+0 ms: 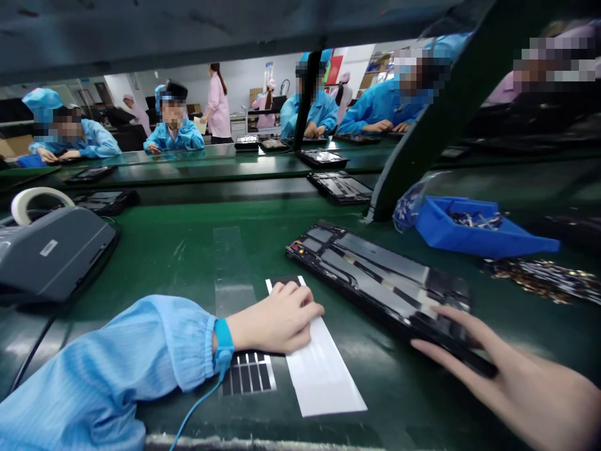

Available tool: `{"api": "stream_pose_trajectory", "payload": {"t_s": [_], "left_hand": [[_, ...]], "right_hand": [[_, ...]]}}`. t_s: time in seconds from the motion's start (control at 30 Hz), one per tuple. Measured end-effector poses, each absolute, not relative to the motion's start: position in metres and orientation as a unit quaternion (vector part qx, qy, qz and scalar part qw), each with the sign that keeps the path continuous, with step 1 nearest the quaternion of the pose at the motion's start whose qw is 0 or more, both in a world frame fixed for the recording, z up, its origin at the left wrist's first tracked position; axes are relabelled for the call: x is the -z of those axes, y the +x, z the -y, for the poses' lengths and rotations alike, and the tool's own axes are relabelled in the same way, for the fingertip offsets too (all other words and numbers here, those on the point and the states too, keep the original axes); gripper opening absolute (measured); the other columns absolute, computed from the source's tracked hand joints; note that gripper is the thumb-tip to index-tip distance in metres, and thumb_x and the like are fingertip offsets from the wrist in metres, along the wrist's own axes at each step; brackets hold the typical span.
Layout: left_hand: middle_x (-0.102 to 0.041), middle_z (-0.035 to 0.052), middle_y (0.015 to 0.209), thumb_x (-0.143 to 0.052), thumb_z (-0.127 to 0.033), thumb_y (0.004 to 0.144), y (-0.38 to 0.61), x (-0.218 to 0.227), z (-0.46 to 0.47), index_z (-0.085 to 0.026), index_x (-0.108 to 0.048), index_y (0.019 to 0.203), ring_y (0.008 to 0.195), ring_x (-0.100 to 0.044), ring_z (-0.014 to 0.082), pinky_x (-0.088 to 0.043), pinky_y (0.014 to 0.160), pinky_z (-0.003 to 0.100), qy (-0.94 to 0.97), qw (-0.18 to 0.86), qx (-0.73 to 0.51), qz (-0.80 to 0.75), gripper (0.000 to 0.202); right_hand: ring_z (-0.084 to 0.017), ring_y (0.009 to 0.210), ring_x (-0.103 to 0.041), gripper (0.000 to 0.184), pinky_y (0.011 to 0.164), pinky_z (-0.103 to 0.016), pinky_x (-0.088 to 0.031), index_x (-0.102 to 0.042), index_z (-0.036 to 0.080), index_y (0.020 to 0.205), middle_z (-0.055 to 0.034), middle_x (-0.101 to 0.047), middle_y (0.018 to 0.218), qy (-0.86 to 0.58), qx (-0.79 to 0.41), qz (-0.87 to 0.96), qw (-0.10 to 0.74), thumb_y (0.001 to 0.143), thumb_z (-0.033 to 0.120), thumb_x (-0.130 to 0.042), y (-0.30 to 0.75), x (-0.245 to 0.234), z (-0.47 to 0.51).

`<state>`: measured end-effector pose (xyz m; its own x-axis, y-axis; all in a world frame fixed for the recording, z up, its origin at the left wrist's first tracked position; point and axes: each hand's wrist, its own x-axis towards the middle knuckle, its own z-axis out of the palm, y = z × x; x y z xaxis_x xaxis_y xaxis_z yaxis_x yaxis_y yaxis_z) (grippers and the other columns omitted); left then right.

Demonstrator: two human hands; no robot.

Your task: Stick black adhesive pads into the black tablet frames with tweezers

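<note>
Head view, observer A: Landmark?
B: Open device (366,269), lying slantwise on the green bench (164,250), inner panels up. Other places referred to it.
A: Right hand (516,369)?
B: At the device's near right end. Thumb and forefinger apart, thumb at the long near side, forefinger on top, edge between. Whether clamped: cannot tell.
A: Left hand (277,316)?
B: Left of the device, back upward, fingers curled close together over the upper part of a white sheet (323,376). Any pinch is hidden; cannot tell. Blue strap (224,341) around that wrist.
A: Other items?
B: Left of the device: sheet of black strips (248,374), partly hidden by the left hand; clear strip (230,263); farther left, grey machine (51,250). Right of the device: blue bin (451,235) containing small parts, and a loose pile (554,279) nearer than the bin.
A: Beyond the device?
B: Second device (340,186), flat. Farther off, co-workers in blue (181,134), seated along the line.
</note>
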<state>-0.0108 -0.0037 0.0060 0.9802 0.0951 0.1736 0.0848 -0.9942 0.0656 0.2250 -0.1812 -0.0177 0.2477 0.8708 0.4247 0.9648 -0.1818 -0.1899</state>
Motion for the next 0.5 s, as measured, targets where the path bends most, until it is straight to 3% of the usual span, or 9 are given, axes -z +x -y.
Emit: {"api": "stream_pose_trajectory", "payload": {"t_s": [0.1, 0.17, 0.33, 0.5], "left_hand": [[-0.05, 0.0093, 0.097, -0.041, -0.019, 0.083, -0.01, -0.005, 0.003, -0.014, -0.053, 0.106, 0.082, -0.043, 0.0212, -0.037, 0.073, 0.034, 0.995, 0.03, -0.088, -0.045, 0.027], [-0.049, 0.0093, 0.097, -0.041, -0.02, 0.083, -0.01, -0.005, 0.003, -0.014, -0.053, 0.106, 0.082, -0.043, 0.0212, -0.037, 0.073, 0.033, 0.995, 0.031, -0.088, -0.045, 0.027], [-0.049, 0.0091, 0.097, -0.04, -0.02, 0.083, -0.01, -0.008, 0.004, -0.015, -0.054, 0.105, 0.082, -0.043, 0.021, -0.036, 0.072, 0.033, 0.995, 0.028, -0.084, -0.047, 0.026], [-0.049, 0.0088, 0.096, -0.04, -0.02, 0.084, -0.011, -0.006, 0.003, -0.015, -0.053, 0.105, 0.081, -0.042, 0.0204, -0.036, 0.071, 0.032, 0.995, 0.032, -0.087, -0.045, 0.026]], "right_hand": [[-0.031, 0.047, -0.061, 0.048, 0.039, -0.035, -0.04, -0.055, 0.024, 0.114, -0.0135, -0.065, 0.062, -0.757, 0.166, 0.608, 0.176, 0.086, 0.058, -0.036, 0.221, 0.009, 0.141], [-0.03, 0.053, -0.063, 0.05, 0.046, -0.035, -0.044, -0.06, 0.018, 0.108, -0.013, -0.068, 0.07, -0.742, 0.169, 0.623, 0.182, 0.087, 0.057, -0.035, 0.223, 0.009, 0.105], [-0.029, 0.072, -0.067, 0.036, 0.06, -0.032, -0.047, -0.061, 0.017, 0.108, -0.0109, -0.07, 0.08, -0.737, 0.139, 0.636, 0.182, 0.083, 0.043, -0.055, 0.225, 0.016, 0.004], [-0.027, 0.086, -0.065, 0.031, 0.068, -0.03, -0.045, -0.059, 0.018, 0.109, -0.0105, -0.069, 0.095, -0.736, 0.088, 0.63, 0.231, 0.085, 0.036, -0.055, 0.209, 0.015, -0.077]]}}
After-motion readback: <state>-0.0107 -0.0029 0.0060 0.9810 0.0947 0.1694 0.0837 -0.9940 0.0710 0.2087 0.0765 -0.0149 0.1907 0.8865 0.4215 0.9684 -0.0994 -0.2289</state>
